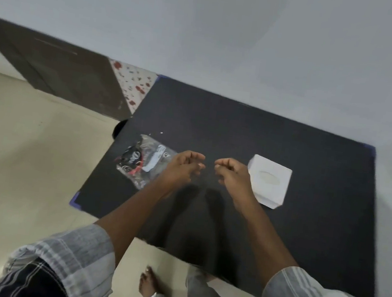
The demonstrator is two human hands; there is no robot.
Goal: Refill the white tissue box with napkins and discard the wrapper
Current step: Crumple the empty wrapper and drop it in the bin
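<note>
A white tissue box [269,181] with an oval slot on top stands on the dark table [242,134], right of centre. A clear plastic wrapper [143,159] with black, white and red contents lies on the table's left part. My left hand [183,166] hovers just right of the wrapper, fingers curled, holding nothing I can see. Beside the box's left edge my right hand [233,173] hovers with its fingers curled as well and nothing visible in it. The fingertips of both hands face each other with a small gap between them.
The table sits against a pale wall [230,40] at the back. A dark cabinet [57,71] and a red-spotted white cloth [133,84] stand at the left. A dark round object [118,128] peeks out by the table's left edge. Beige floor lies left and in front.
</note>
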